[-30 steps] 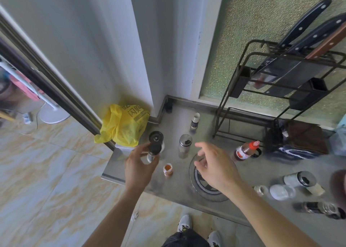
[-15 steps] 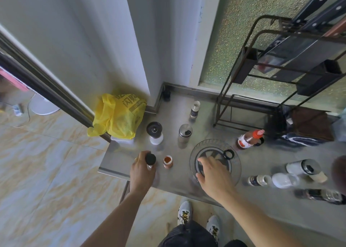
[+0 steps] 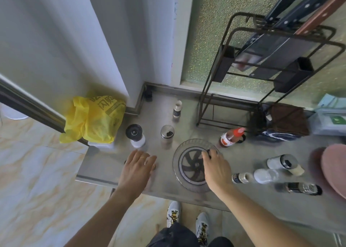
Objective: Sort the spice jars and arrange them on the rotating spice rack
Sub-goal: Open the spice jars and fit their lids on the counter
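A clear round rotating rack with a dark spoked base lies flat on the steel counter. My right hand rests on it, fingers bent onto a small black ring at its far rim. My left hand is spread palm down left of the rack, covering the spot where two small jars stood. Behind it stand a black-topped grinder, a steel-lidded shaker and a small white-capped bottle. A red-capped sauce bottle leans beyond the rack. Several jars lie on their sides at the right.
A yellow plastic bag sits at the counter's left corner. A black wire knife rack stands at the back right, a brown cloth beside it. A pink round object is at the right edge. The counter's front edge is near my feet.
My left hand put the small black-capped jar down beside the orange jar and now lies flat over both. My right hand slid across the rack to its far rim.
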Action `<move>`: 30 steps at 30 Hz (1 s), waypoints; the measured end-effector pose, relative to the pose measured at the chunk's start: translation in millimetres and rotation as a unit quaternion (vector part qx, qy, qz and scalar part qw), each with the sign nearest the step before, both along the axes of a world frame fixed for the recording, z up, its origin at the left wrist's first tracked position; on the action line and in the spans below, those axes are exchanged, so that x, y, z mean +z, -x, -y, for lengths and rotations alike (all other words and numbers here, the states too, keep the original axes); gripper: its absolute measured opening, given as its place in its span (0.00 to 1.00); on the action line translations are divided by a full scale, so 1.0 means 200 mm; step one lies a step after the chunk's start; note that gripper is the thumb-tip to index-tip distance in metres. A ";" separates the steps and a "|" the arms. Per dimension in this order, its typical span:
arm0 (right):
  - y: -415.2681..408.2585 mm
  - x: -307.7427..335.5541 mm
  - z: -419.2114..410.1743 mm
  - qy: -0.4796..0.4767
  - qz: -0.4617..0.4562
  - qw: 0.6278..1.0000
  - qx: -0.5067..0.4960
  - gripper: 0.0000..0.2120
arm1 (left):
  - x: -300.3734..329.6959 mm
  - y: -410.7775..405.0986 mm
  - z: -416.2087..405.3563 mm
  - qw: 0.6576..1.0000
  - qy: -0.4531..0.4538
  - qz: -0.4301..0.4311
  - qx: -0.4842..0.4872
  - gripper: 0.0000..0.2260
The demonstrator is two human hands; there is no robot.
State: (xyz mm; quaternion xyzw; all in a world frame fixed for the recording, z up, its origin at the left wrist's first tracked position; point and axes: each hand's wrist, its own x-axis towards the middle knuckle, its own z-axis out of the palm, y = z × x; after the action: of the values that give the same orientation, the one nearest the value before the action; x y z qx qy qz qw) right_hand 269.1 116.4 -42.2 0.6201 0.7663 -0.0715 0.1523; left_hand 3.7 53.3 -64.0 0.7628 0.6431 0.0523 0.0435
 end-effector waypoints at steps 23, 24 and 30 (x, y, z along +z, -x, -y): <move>-0.06 0.22 -0.19 0.025 -0.413 0.908 -0.066 0.20 | 0.34 -0.46 -0.17 0.950 0.036 0.286 0.116 0.16; -0.06 0.28 -0.18 0.035 -0.462 0.883 -0.075 0.20 | 0.35 -0.48 -0.18 0.949 0.038 0.292 0.116 0.17; -0.03 0.56 -0.13 0.044 -0.550 0.833 -0.039 0.20 | 0.38 -0.56 -0.21 0.946 -0.004 0.314 0.081 0.14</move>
State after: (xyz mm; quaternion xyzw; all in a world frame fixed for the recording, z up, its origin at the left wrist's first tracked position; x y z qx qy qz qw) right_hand 275.3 142.8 69.5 0.5000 0.6951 -0.4404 -0.2700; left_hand 116.6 95.4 11.8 0.6529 0.6564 0.2952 0.2358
